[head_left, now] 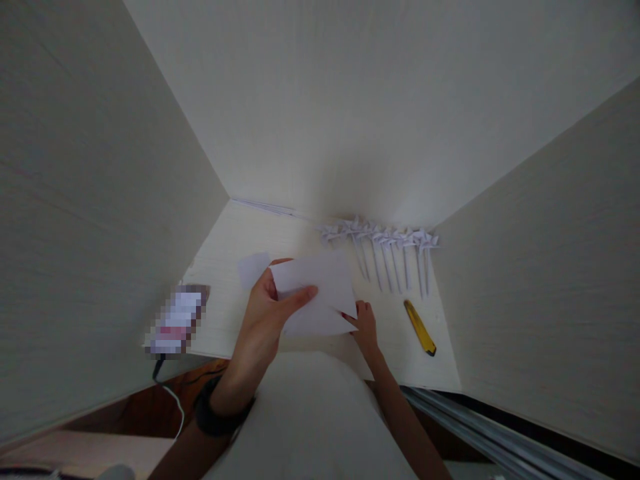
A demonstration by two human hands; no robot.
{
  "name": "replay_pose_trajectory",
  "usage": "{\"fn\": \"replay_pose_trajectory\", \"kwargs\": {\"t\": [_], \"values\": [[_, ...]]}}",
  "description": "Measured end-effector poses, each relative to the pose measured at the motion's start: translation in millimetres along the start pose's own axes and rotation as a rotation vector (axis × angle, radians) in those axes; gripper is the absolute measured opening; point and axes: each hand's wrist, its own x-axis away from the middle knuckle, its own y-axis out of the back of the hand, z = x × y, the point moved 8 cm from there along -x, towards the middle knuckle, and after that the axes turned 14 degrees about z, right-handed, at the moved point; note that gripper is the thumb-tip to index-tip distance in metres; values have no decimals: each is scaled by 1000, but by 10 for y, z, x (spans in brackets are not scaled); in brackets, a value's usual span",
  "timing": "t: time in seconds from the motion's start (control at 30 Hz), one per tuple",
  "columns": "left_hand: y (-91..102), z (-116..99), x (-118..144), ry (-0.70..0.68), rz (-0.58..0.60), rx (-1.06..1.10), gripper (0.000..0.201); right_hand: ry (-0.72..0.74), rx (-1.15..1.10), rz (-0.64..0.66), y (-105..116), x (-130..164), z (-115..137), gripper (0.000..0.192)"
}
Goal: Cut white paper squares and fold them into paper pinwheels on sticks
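Note:
My left hand (273,303) grips a white sheet of paper (315,293), its thumb lying flat on top and the fingers behind. At the sheet's lower right corner, my right hand (367,327) is closed with its fingers curled, pinching the edge. A narrow gap splits the paper beside those fingers; I cannot tell whether it is a cut, a tear or a fold. A smaller white piece of paper (253,268) lies on the white surface (220,247) just beyond my left hand.
Along the back right lies a row of folded white paper pinwheel shapes (383,235) on thin stems. A yellow utility knife (420,328) rests at the right. Thin white sticks (265,207) lie by the back wall. A phone (177,320) with a cable is at the left. Walls enclose three sides.

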Motion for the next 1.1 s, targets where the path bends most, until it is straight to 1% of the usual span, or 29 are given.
{"fn": "replay_pose_trajectory", "kwargs": {"t": [0.1,0.2,0.27,0.33,0.4,0.47,0.57,0.67,0.73,0.8,0.93,1.0,1.1], "values": [[10,-15,20,10,-33,-11,49,-34,-202,101,7,-73,-3,29],[14,-32,33,12,-39,-16,45,-14,-399,150,124,-75,164,25],[13,-37,33,11,-25,-29,41,31,-518,139,275,-35,376,21],[8,-34,33,16,-10,-55,37,87,-621,95,467,35,644,20],[1,-35,41,21,-11,-87,35,144,-701,40,659,127,938,22],[-13,-37,57,29,-22,-120,35,201,-753,12,804,220,1238,24],[-46,-47,81,44,-20,-169,36,281,-786,-23,938,333,1610,24],[-53,-67,89,47,3,-208,36,390,-789,-42,990,415,1848,23],[-20,-97,88,31,-3,-225,38,458,-800,-41,1005,468,1912,23],[26,-142,83,2,-13,-237,41,501,-791,-12,1013,518,1920,27],[99,-290,64,-58,9,-318,39,564,-658,49,1111,628,1891,42],[117,-388,58,-83,36,-392,37,522,-573,124,1138,666,1873,42],[106,-500,53,-89,91,-482,37,392,-504,282,1110,723,1862,37]]}}
